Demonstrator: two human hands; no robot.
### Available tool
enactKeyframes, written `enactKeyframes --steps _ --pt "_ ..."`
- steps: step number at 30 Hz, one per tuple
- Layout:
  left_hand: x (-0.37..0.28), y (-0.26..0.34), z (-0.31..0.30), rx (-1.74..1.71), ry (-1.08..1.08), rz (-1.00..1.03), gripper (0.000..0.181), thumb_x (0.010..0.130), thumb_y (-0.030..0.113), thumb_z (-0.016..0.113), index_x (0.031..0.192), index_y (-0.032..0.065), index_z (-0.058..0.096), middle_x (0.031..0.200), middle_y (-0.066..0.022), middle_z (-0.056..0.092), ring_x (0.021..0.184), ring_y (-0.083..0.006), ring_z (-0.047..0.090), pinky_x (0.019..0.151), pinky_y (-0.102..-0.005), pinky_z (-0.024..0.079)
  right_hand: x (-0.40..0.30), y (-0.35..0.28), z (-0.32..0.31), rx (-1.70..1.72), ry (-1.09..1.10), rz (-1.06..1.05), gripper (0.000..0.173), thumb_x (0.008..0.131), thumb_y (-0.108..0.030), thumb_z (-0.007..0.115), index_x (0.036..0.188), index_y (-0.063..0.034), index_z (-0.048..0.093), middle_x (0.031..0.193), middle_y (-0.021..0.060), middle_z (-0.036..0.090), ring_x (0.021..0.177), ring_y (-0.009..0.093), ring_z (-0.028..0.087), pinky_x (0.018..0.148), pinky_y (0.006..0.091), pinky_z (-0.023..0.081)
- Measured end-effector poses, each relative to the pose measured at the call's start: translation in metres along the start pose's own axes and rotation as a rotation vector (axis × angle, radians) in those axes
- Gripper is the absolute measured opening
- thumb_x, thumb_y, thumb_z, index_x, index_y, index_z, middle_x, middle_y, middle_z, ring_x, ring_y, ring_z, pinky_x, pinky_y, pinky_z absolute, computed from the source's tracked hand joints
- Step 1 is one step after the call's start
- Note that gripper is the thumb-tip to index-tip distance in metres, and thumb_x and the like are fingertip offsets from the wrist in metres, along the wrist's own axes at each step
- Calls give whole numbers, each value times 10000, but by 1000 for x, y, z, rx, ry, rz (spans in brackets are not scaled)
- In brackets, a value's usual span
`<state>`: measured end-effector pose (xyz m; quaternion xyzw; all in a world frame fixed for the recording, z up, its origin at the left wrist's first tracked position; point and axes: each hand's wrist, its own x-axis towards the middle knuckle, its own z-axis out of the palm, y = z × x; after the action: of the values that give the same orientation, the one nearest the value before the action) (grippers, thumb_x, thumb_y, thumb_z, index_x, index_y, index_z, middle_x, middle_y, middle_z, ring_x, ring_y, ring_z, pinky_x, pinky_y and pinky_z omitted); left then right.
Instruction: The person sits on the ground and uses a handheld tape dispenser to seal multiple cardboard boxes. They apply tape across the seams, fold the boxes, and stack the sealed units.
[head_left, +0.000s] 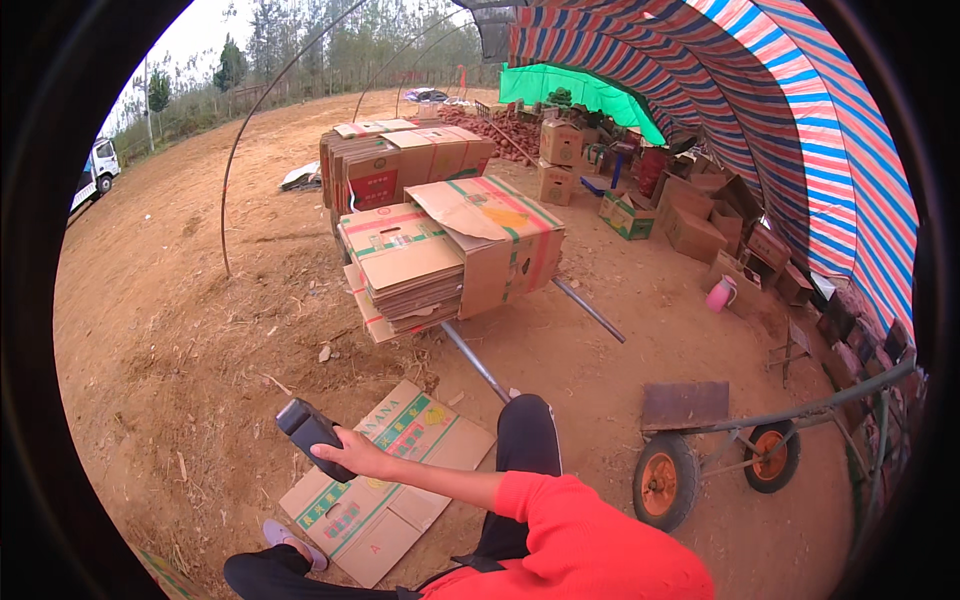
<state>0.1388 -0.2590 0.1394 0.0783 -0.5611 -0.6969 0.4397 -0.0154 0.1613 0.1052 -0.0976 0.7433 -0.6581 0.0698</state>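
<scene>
My right hand (356, 454), on an arm in a red sleeve, is closed around a black box-shaped handheld device (311, 435) with a greyish far end. Its exact kind is unclear. Beneath hand and device, a flattened printed banana carton (382, 547) lies on the bare soil, next to my foot in a light slip-on shoe (289, 536). My left hand is out of view. Ahead, a strapped-looking stack of flattened cardboard cartons (409, 259) rests above two metal pipe handles (476, 360), one of which reaches back toward my knee (529, 427).
Behind stands another carton stack (420, 161), near a heap of reddish tubers (517, 135). At right are a two-wheeled cart (660, 484), a pink jug (721, 293) and loose boxes (694, 229) under a striped tarpaulin (810, 150). A thin metal hoop (229, 187) rises at left.
</scene>
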Motion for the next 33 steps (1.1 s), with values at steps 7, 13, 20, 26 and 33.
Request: enactKeyframes --steps 7,13,20,26,33 --pt "-41 -26 158 -289 -354 -392 72 844 28 538 800 37 594 1005 -149 645 929 -249 604 853 -348 480 -56 59 -106 98 333 121 507 850 -470 612 1023 6 596 846 59 629 748 119 591 679 280 479" --pt "-126 -59 230 -74 -656 -477 108 807 -2 497 720 47 537 838 -92 607 797 -173 547 749 -296 438 -83 81 -119 291 284 185 500 865 -467 617 1058 -8 570 853 67 646 740 125 633 680 259 508" --pt "-195 -107 230 -108 -795 -764 98 871 62 532 783 53 575 791 -51 604 771 -147 579 726 -298 478 -96 77 -109 404 225 221 471 861 -448 633 1031 -10 596 845 45 638 721 103 603 647 251 485" --pt "-194 -111 225 -95 -785 -782 65 879 84 549 823 58 570 792 -38 591 742 -147 581 722 -303 494 -90 88 -112 387 231 209 504 860 -449 637 1070 4 567 848 52 626 727 122 624 658 248 499" --pt "-190 -105 218 -49 -713 -796 42 875 91 563 839 70 554 789 -27 562 740 -147 576 715 -305 496 -89 84 -110 428 234 203 498 854 -438 646 1061 9 570 832 56 625 717 118 621 634 250 495"
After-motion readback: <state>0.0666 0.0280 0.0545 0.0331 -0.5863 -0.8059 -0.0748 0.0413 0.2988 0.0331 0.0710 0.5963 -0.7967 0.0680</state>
